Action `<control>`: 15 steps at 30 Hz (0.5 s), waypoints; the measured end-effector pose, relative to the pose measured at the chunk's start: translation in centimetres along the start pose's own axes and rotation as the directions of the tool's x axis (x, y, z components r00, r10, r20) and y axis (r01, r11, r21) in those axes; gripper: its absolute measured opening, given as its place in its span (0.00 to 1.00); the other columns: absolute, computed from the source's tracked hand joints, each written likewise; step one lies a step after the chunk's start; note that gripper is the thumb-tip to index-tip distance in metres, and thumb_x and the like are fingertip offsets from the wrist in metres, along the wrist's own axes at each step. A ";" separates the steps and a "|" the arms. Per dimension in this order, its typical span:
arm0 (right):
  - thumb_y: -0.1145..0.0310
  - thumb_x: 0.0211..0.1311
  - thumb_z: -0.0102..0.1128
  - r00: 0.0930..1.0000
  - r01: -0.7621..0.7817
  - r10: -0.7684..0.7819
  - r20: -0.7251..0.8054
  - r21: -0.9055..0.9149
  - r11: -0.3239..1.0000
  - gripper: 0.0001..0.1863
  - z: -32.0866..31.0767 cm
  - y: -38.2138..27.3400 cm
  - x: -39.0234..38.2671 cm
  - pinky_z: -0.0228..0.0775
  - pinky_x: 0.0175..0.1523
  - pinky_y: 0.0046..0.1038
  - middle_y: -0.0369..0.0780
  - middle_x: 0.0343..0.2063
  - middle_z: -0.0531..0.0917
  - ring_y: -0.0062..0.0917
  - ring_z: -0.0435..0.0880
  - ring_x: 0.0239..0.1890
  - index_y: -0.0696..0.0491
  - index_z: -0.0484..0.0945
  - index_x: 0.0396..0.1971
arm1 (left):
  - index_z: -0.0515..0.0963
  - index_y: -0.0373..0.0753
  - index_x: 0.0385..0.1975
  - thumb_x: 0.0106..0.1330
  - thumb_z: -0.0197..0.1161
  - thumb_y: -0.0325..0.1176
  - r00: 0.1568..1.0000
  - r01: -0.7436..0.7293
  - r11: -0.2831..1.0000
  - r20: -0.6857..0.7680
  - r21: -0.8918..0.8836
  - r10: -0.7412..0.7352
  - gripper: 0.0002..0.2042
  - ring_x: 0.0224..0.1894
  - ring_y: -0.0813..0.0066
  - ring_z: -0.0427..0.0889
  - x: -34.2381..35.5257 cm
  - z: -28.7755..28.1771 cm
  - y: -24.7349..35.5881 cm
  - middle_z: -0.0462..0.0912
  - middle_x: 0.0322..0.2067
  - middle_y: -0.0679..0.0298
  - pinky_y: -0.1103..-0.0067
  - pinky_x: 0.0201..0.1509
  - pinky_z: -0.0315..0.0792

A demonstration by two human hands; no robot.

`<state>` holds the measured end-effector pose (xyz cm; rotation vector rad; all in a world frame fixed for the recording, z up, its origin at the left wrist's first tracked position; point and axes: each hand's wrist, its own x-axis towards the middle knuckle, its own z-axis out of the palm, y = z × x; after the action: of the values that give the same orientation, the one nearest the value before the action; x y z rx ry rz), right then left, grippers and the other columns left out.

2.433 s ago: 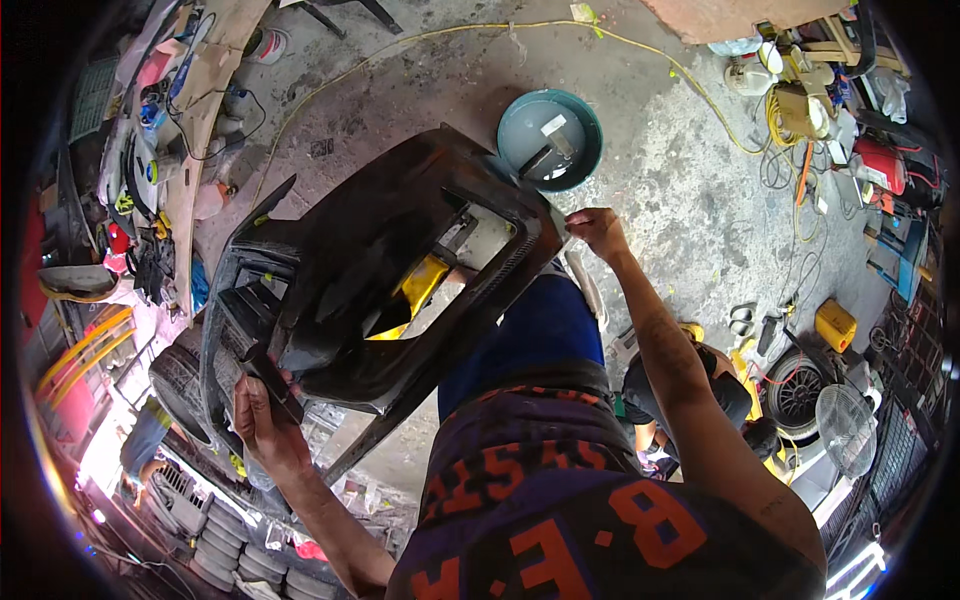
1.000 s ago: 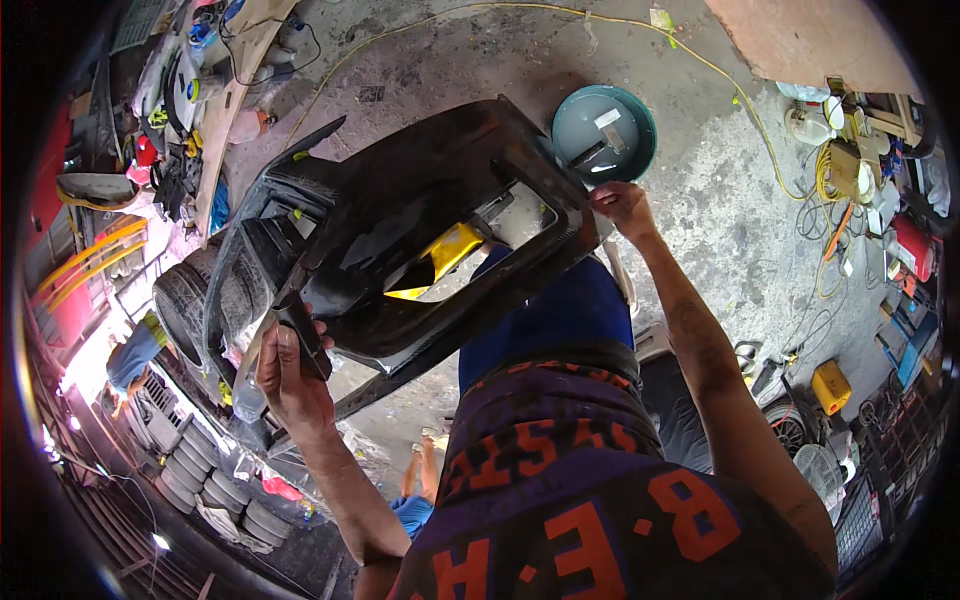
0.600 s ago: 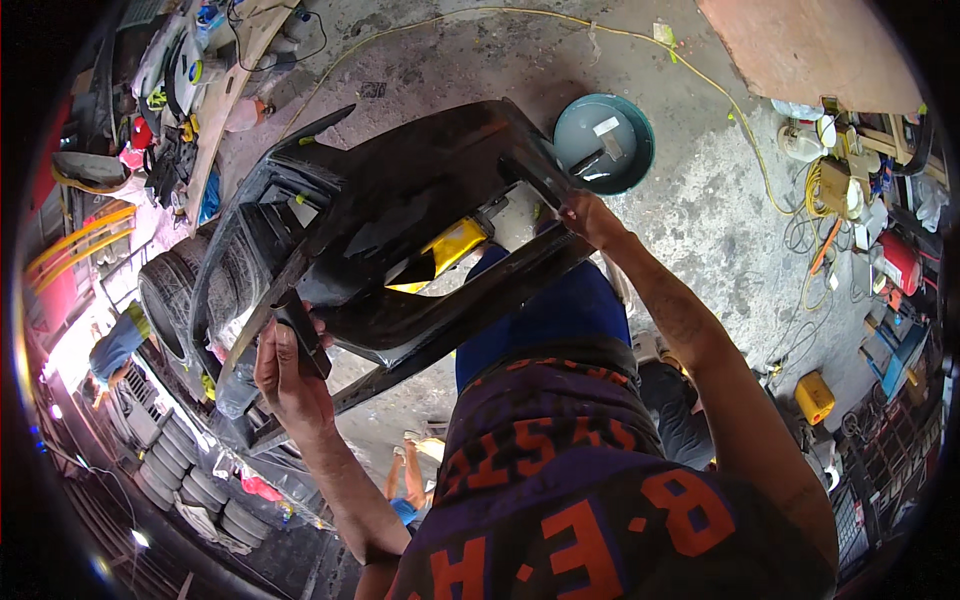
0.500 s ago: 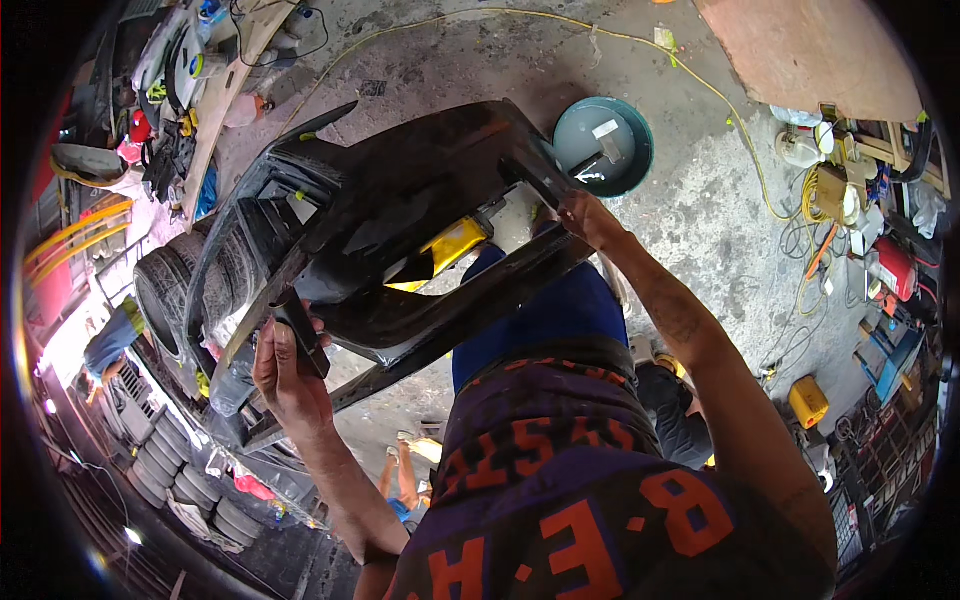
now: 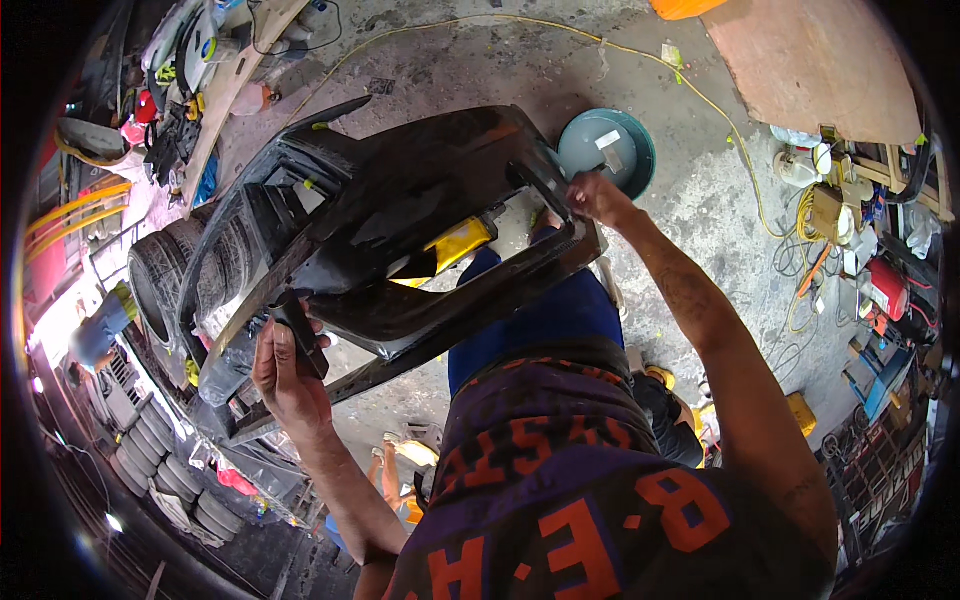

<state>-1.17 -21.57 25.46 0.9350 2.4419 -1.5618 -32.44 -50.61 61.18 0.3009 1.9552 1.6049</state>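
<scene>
A big glossy black car bumper with cut-out openings lies across the view in front of my body. My left hand is closed around a small dark block, thumb on its near side, at the bumper's left lower part. Whether the block touches the bumper, I cannot tell. At the right end, my right hand has its fingers curled over the bumper's edge beside an opening. Just beyond that hand stands a round teal tub with greyish water and a pale rectangular piece in it.
Worn tyres sit beneath the bumper's left side. A yellow cable curves over the concrete floor. A wooden board lies at the far right, tools and a red container nearer. People are at lower left and behind me.
My right hand has shifted slightly away from me along the bumper's right end, and that end has tilted a little. My left hand and the block stay nearly in place.
</scene>
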 end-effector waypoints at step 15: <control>0.79 0.54 0.69 0.827 0.545 -0.543 -0.145 0.444 0.712 0.06 10.0 -36.5 9.6 0.77 0.39 0.25 0.41 0.32 0.83 0.23 0.85 0.32 0.58 0.82 0.32 | 0.76 0.31 0.58 0.70 0.65 0.27 0.959 -0.200 0.978 -0.216 -0.067 0.182 0.18 0.43 0.78 0.82 1.4 -13.8 2.4 0.83 0.49 0.60 0.80 0.45 0.77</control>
<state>-31.03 -36.27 45.90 0.2172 2.5243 -2.4246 -41.83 -60.52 64.43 0.3045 2.0548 1.9090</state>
